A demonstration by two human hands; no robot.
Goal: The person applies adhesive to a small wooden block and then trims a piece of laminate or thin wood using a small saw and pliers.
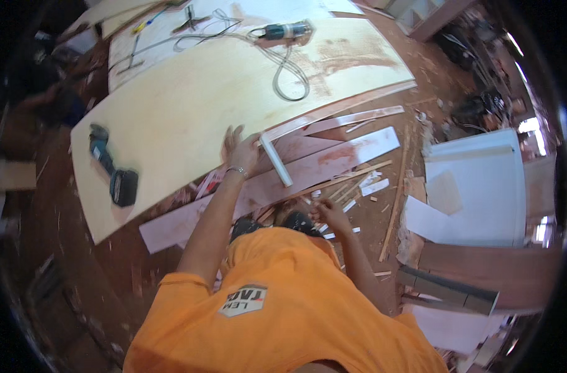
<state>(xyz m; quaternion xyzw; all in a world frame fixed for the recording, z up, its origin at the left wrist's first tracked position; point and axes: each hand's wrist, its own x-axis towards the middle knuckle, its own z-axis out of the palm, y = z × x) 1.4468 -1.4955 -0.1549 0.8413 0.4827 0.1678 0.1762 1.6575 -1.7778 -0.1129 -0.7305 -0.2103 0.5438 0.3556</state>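
Observation:
My left hand (240, 151) is at the near edge of the large pale plywood sheet (171, 105), fingers apart, beside the corner where a white strip (276, 161) angles down over long pale planks (364, 147). My right hand (327, 211) is lower, above the floor scraps near my legs, with curled fingers around something small I cannot make out. A cordless power tool (114, 165) lies on the sheet's left end. A corded power tool (283, 31) with looped cable sits toward its back edge.
Wood offcuts (373, 186) litter the brown floor around my feet. A white panel (482, 180) and brown boards (507, 273) lie to the right. Behind the sheet is another white board (146, 59) with cables and tools. Dark clutter (457, 50) lines the right side.

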